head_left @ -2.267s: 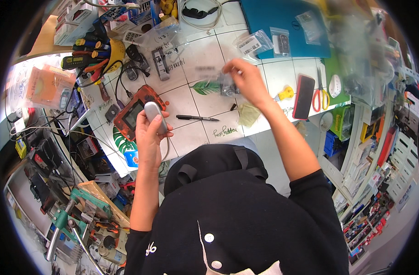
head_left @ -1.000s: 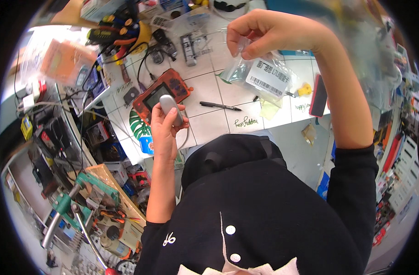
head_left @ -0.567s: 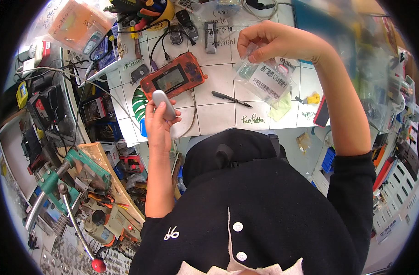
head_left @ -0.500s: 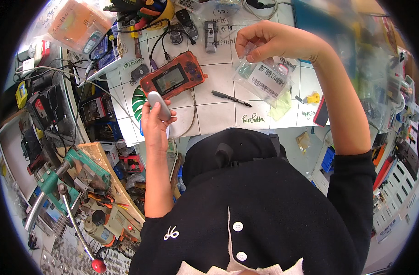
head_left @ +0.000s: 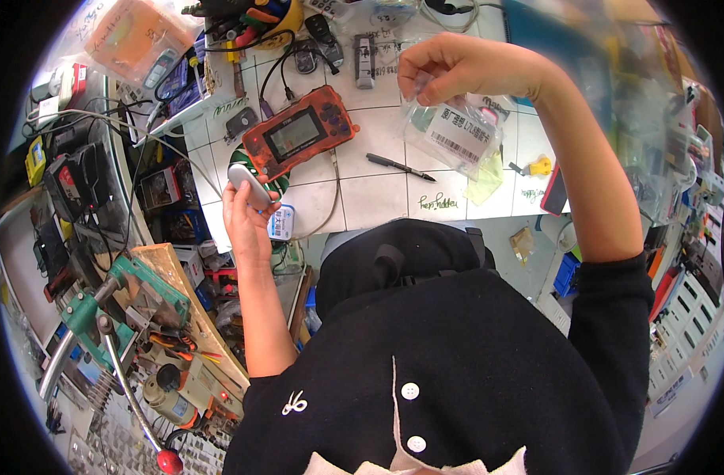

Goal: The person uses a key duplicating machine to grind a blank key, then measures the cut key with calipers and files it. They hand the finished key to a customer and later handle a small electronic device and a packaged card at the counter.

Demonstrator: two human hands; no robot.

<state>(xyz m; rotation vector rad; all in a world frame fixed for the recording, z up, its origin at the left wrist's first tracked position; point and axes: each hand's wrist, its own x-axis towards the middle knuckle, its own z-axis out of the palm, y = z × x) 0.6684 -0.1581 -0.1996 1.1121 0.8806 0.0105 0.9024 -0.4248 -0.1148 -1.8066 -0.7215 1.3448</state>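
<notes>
In my left hand (head_left: 247, 222) is a smooth silver-grey oval key fob (head_left: 250, 188), held in closed fingers over the table's near left edge. My right hand (head_left: 453, 70) pinches the top of a clear plastic bag (head_left: 425, 131) that carries a white barcode label (head_left: 458, 136). Part of the bag's contents shows dimly, too unclear to name. Between the hands lies an orange handheld device (head_left: 299, 131) with a screen and buttons, cables running from it. A black pen (head_left: 400, 167) rests on the white gridded table (head_left: 370, 198).
At the back are several dark car key fobs (head_left: 324, 39) and a slim grey one (head_left: 364, 62). A yellow-headed key (head_left: 539, 166) and a red-edged dark object (head_left: 553, 194) lie right. A green lever press (head_left: 101, 309) stands lower left.
My left hand has moved left and slightly down with the key fob, uncovering a blue-and-white item below the device. My right hand has shifted slightly left with the bag.
</notes>
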